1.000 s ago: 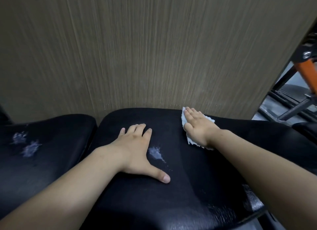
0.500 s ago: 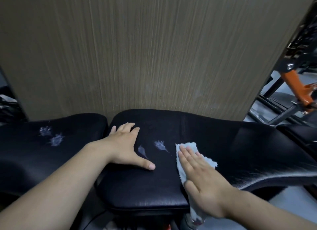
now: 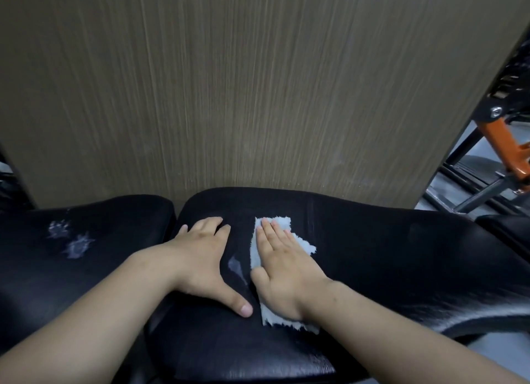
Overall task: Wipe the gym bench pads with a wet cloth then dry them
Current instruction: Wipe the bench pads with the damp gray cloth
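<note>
**Background, head view**

Wood-grain panel (image 3: 258, 82), grey-brown with vertical grain, fills most of the frame. Right of it: orange metal strut (image 3: 509, 147), black fittings above, grey steel bar (image 3: 481, 195) below, pale grey floor (image 3: 476, 165). Light dim, even.

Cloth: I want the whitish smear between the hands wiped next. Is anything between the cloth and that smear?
Nothing visible does. The right hand presses the cloth flat, and the smear lies on bare pad just beside the cloth's left edge. The left hand rests beyond it.
</note>
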